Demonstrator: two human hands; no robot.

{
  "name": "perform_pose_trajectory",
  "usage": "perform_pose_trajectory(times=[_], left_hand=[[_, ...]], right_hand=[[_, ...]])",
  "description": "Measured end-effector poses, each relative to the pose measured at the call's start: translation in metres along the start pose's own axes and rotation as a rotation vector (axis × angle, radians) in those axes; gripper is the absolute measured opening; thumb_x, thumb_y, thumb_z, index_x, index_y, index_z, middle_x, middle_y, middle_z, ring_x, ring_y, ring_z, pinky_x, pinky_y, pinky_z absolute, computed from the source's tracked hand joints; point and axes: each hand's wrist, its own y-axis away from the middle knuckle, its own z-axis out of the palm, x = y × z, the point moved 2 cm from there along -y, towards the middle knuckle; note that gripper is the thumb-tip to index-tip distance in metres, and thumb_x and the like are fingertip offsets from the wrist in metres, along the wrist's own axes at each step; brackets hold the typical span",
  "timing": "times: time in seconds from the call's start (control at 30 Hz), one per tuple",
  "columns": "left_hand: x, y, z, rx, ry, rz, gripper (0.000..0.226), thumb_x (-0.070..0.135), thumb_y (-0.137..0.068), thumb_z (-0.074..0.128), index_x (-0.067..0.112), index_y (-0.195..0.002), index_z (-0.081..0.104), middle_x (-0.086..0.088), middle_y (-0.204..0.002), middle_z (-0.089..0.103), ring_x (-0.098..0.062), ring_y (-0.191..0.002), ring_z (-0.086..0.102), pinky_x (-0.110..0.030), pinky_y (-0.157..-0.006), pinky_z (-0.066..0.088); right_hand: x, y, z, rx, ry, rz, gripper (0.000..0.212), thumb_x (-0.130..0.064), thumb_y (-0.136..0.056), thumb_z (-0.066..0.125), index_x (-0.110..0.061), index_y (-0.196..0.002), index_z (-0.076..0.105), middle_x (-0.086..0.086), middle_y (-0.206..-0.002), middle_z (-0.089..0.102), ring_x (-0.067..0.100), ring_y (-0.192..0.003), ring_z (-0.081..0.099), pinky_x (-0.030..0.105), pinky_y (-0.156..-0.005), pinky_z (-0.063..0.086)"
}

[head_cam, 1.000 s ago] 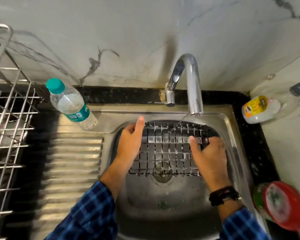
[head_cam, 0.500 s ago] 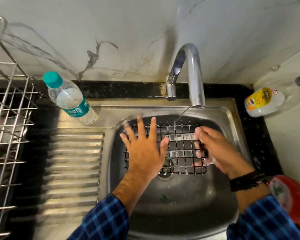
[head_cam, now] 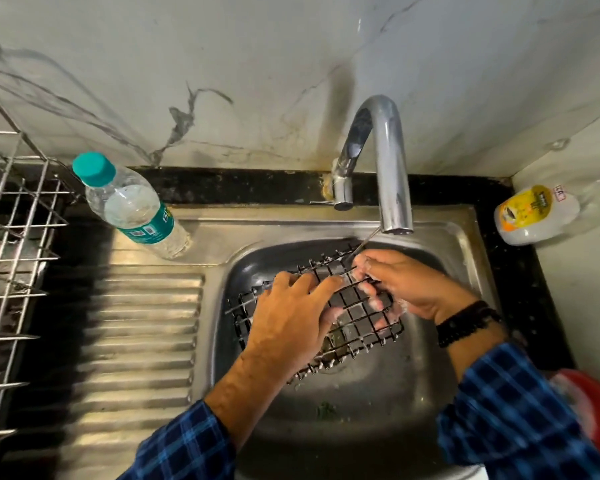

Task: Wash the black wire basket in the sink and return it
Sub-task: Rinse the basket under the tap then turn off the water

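Note:
The black wire basket (head_cam: 355, 308) hangs tilted over the steel sink (head_cam: 378, 403), its far right corner under the tap. My left hand (head_cam: 291, 317) lies flat on the grid's left half, fingers spread across the wires. My right hand (head_cam: 409, 285) grips the basket's right edge, fingers curled under the mesh and showing through it. A thin stream of water runs from the chrome tap (head_cam: 385, 161) onto the top corner by my right fingers. Soap foam clings to the wires and my right hand.
A water bottle (head_cam: 129, 206) with a teal cap stands on the ribbed drainboard (head_cam: 136, 341) left of the sink. A steel dish rack (head_cam: 11, 258) fills the far left. A white and yellow bottle (head_cam: 534, 216) lies at the back right; a red object (head_cam: 596, 407) sits at the right edge.
The basket has tilted and turned, its right side lifted toward the tap. My left hand has slid down over the grid's left half. My right hand has closed round the right edge.

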Motion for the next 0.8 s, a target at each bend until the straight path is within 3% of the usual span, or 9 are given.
perform_pose_trajectory(times=[0.13, 0.23, 0.33, 0.4, 0.47, 0.53, 0.6, 0.7, 0.8], left_hand=[[-0.004, -0.008, 0.000, -0.136, 0.206, 0.011, 0.039, 0.043, -0.104, 0.038, 0.034, -0.141, 0.036, -0.002, -0.111, 0.051, -0.012, -0.086, 0.052, -0.025, -0.068, 0.047], [0.006, -0.019, -0.003, -0.129, 0.232, -0.067, 0.034, 0.039, -0.106, 0.035, 0.032, -0.139, 0.039, -0.001, -0.102, 0.045, -0.011, -0.076, 0.049, -0.026, -0.062, 0.045], [0.013, -0.027, -0.005, -0.109, 0.285, -0.174, 0.031, 0.035, -0.107, 0.036, 0.034, -0.138, 0.038, -0.004, -0.105, 0.051, -0.013, -0.078, 0.051, -0.035, -0.072, 0.057], [0.017, -0.030, -0.004, -0.105, 0.306, -0.215, 0.030, 0.036, -0.106, 0.037, 0.036, -0.136, 0.037, -0.002, -0.099, 0.050, -0.015, -0.079, 0.052, -0.036, -0.072, 0.054], [0.023, -0.030, -0.002, -0.104, 0.321, -0.223, 0.030, 0.036, -0.105, 0.040, 0.037, -0.135, 0.037, 0.000, -0.098, 0.053, -0.017, -0.084, 0.056, -0.037, -0.076, 0.053], [0.028, -0.029, 0.000, -0.104, 0.300, -0.228, 0.034, 0.036, -0.103, 0.047, 0.037, -0.135, 0.035, -0.002, -0.108, 0.057, -0.022, -0.099, 0.061, -0.047, -0.087, 0.054], [0.029, -0.027, 0.004, -0.112, 0.255, -0.233, 0.038, 0.036, -0.102, 0.049, 0.037, -0.137, 0.033, -0.003, -0.116, 0.057, -0.023, -0.108, 0.059, -0.052, -0.092, 0.052], [0.024, -0.025, 0.004, -0.059, 0.374, -0.294, 0.029, 0.037, -0.104, 0.043, 0.034, -0.131, 0.033, 0.002, -0.110, 0.061, -0.017, -0.097, 0.060, -0.044, -0.088, 0.054], [0.023, -0.029, -0.003, 0.024, 0.505, -0.343, 0.030, 0.034, -0.103, 0.045, 0.028, -0.129, 0.031, 0.007, -0.100, 0.064, -0.014, -0.083, 0.061, -0.033, -0.075, 0.052]], right_hand=[[-0.002, -0.009, 0.000, -0.010, 0.077, 0.046, 0.027, -0.036, -0.106, 0.044, -0.016, -0.096, 0.059, -0.003, -0.069, 0.051, 0.012, -0.057, 0.051, 0.034, -0.052, 0.055], [-0.010, -0.015, 0.001, 0.115, 0.226, 0.017, 0.021, -0.033, -0.106, 0.043, -0.023, -0.105, 0.062, -0.004, -0.076, 0.056, 0.011, -0.062, 0.055, 0.043, -0.062, 0.061], [-0.016, -0.014, 0.008, 0.364, 0.637, -0.102, 0.026, -0.032, -0.104, 0.045, -0.032, -0.126, 0.060, 0.001, -0.117, 0.064, 0.019, -0.097, 0.064, 0.044, -0.091, 0.057], [-0.011, -0.007, 0.021, 0.547, 0.890, -0.119, 0.039, -0.036, -0.104, 0.045, -0.030, -0.142, 0.049, 0.006, -0.139, 0.047, 0.025, -0.126, 0.049, 0.041, -0.099, 0.049], [-0.004, 0.003, 0.034, 0.672, 0.991, -0.065, 0.044, -0.042, -0.104, 0.039, -0.030, -0.147, 0.041, 0.005, -0.152, 0.033, 0.028, -0.142, 0.031, 0.045, -0.100, 0.049], [0.003, 0.008, 0.042, 0.650, 0.995, -0.002, 0.048, -0.043, -0.106, 0.030, -0.030, -0.152, 0.030, 0.003, -0.161, 0.026, 0.029, -0.150, 0.020, 0.048, -0.108, 0.043], [0.010, 0.009, 0.040, 0.585, 1.009, 0.046, 0.052, -0.044, -0.106, 0.025, -0.031, -0.156, 0.019, 0.002, -0.163, 0.027, 0.027, -0.150, 0.025, 0.048, -0.112, 0.038], [0.015, 0.013, 0.021, 0.571, 1.184, 0.102, 0.061, -0.051, -0.104, 0.025, -0.036, -0.157, 0.001, -0.002, -0.167, 0.015, 0.032, -0.154, 0.007, 0.062, -0.116, 0.025], [0.014, 0.012, 0.018, 0.495, 1.237, -0.053, 0.061, -0.051, -0.103, 0.022, -0.035, -0.158, 0.001, -0.003, -0.168, 0.005, 0.027, -0.154, 0.000, 0.062, -0.121, 0.015]])
